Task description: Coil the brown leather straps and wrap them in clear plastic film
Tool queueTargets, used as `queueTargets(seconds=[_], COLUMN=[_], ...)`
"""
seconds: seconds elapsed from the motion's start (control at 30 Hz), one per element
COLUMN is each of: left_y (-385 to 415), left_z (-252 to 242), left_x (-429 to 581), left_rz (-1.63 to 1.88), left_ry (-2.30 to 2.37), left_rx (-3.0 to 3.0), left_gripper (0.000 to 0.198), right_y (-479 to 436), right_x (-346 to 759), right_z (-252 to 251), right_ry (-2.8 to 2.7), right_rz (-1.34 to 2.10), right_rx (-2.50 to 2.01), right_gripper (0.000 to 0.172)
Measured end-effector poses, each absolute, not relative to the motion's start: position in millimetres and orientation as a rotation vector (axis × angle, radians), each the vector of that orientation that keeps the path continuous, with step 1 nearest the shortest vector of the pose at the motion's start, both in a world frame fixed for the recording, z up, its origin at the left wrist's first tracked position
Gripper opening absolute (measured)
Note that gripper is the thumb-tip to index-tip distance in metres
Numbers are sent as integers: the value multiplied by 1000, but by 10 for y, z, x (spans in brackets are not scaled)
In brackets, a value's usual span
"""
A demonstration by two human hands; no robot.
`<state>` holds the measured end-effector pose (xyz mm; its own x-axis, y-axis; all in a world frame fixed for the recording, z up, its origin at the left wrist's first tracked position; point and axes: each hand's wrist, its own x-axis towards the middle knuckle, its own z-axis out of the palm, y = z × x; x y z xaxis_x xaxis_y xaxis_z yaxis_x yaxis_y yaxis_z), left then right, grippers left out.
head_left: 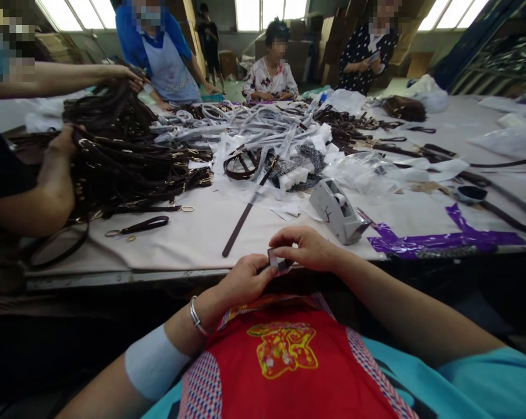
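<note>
My left hand point(248, 279) pinches a small dark brown strap piece point(281, 265) with a pale square patch, at the table's front edge. From the right, my right hand point(304, 247) closes its thumb and fingers on the same piece. Fingers cover part of it, so its full shape is hidden. Just beyond, a long dark strap point(244, 224) lies on the table with its end toward me. To the right of it stands a grey tape dispenser point(338, 210).
Dark straps with metal clasps point(136, 169) are heaped at left, where a co-worker's hands point(62, 151) reach in. Pale wrapped straps point(254, 119) fill the middle. Purple tape point(446, 238) marks the front edge at right. Several people are around the far side.
</note>
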<state>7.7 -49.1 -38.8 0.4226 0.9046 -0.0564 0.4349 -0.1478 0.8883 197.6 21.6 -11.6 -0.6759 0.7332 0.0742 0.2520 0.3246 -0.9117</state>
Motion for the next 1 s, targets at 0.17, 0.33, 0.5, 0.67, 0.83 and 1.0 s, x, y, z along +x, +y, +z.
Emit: queueTargets(seconds=[0.17, 0.33, 0.5, 0.67, 0.83, 1.0], left_y=[-485, -489, -493, -476, -491, -524], left_z=[-344, -322, -338, -340, -365, -413], left_x=[106, 99, 96, 117, 129, 171], left_rz=[592, 496, 419, 395, 358, 401], left_ry=[1164, 1164, 1190, 1237, 1188, 1110], left_rx=[1871, 1877, 1881, 1770, 1716, 1754], left_gripper=[33, 31, 34, 36, 37, 30], right_y=[244, 268, 211, 63, 69, 196], right_x=[2004, 2005, 1956, 1944, 2042, 2080], right_z=[40, 62, -52, -220, -183, -122], right_ry=[-2498, -2700, -2836, -2874, -2901, -2701], right_rz=[1006, 824, 365, -56, 415, 1117], right_rx=[-795, -635, -606, -505, -496, -712], right_gripper=[13, 13, 13, 21, 21, 17])
